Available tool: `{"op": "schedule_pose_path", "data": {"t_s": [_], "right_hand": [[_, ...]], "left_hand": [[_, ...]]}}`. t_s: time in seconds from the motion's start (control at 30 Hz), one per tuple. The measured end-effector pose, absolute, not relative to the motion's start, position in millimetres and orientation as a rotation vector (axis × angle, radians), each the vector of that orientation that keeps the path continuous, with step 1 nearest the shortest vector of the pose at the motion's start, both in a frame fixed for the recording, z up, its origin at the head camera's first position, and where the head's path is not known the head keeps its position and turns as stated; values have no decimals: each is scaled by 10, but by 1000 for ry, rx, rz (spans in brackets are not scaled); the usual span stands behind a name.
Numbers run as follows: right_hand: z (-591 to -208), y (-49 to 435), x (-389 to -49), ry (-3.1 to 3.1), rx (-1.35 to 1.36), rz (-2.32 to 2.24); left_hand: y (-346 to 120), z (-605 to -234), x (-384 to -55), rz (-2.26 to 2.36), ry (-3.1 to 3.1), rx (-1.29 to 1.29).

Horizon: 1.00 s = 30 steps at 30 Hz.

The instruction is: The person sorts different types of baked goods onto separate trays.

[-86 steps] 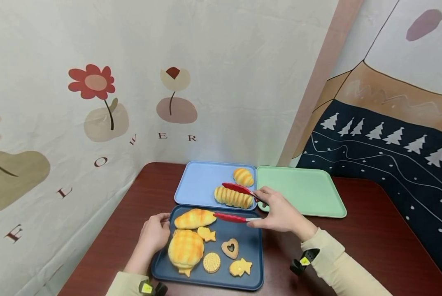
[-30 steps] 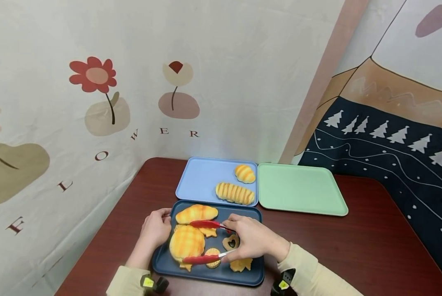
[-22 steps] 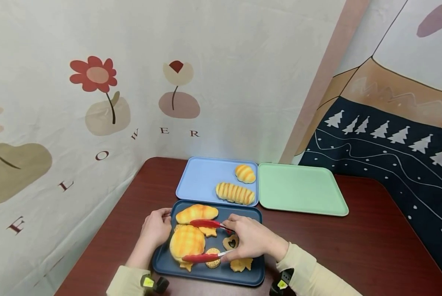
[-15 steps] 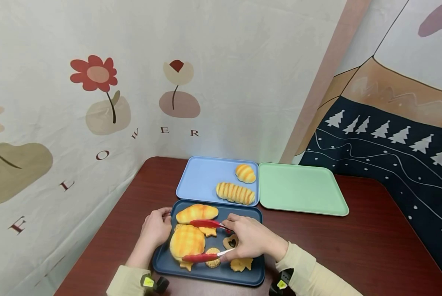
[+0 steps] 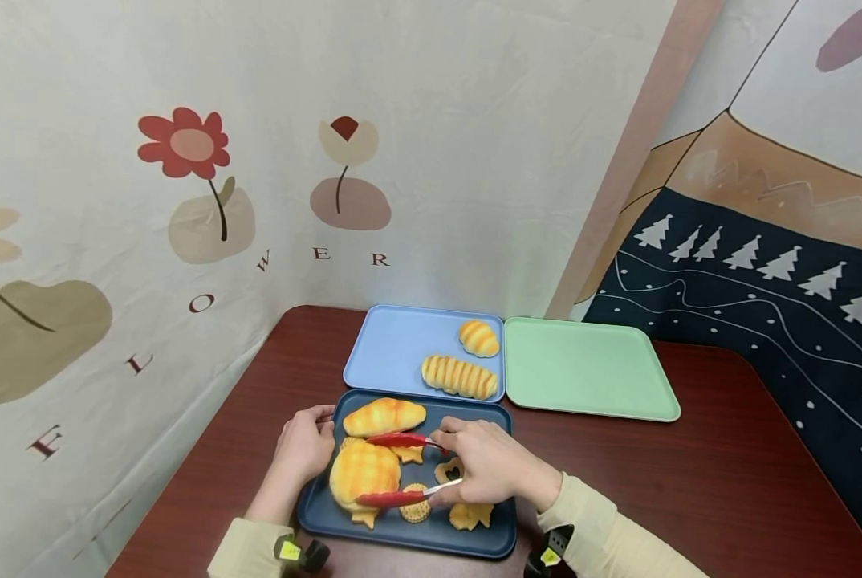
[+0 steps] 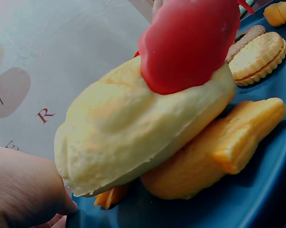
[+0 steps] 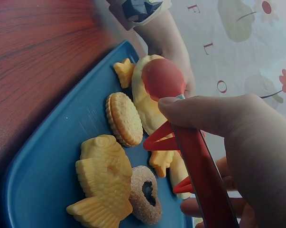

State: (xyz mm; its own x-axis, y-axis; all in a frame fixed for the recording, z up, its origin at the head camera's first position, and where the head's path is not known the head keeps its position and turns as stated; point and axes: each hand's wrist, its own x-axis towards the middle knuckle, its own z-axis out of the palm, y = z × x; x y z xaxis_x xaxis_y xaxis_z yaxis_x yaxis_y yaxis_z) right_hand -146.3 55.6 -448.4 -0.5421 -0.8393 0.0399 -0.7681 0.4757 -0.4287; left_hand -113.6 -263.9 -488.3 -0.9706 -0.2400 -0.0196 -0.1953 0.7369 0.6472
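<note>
My right hand (image 5: 485, 461) grips a pair of red-tipped tongs (image 7: 199, 175). Their two arms straddle a round yellow bun (image 5: 362, 474) with a checked top, and in the left wrist view a red tip presses against the bun (image 6: 119, 118). My left hand (image 5: 304, 441) holds the left rim of the dark blue tray (image 5: 402, 542), thumb at the edge. Under the bun, a fish-shaped piece (image 6: 190, 171) is partly hidden. A long bread roll (image 5: 384, 415) lies behind the bun. Nearer my right hand are a round sandwich biscuit (image 7: 126, 118), a heart-shaped cookie (image 7: 145, 202) and another fish-shaped piece (image 7: 105, 175).
Behind the dark tray stands a light blue tray (image 5: 388, 345) holding a croissant (image 5: 478, 339) and a striped loaf (image 5: 460, 377). A green tray (image 5: 586, 369) adjoins it on the right. All stand on a brown table (image 5: 604, 474) before a printed curtain (image 5: 438, 120).
My right hand has brought the tongs from the striped loaf on the light blue tray to the round bun. Just now their tips have drawn slightly closer together. My left hand stays on the rim.
</note>
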Motion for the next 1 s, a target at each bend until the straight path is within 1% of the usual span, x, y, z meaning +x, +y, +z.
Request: {"op": "schedule_pose_path", "data": {"t_s": [0.53,1.0], "right_hand": [[-4388,612,-1504,2611,-1407,-614],[-4149,677,-1652,2709,-1374,-665]], "left_hand": [[-2637,-4876,-1139,-1050,-2865,373],[-2654,-4883,-1137,-1034,-2858,359]]}}
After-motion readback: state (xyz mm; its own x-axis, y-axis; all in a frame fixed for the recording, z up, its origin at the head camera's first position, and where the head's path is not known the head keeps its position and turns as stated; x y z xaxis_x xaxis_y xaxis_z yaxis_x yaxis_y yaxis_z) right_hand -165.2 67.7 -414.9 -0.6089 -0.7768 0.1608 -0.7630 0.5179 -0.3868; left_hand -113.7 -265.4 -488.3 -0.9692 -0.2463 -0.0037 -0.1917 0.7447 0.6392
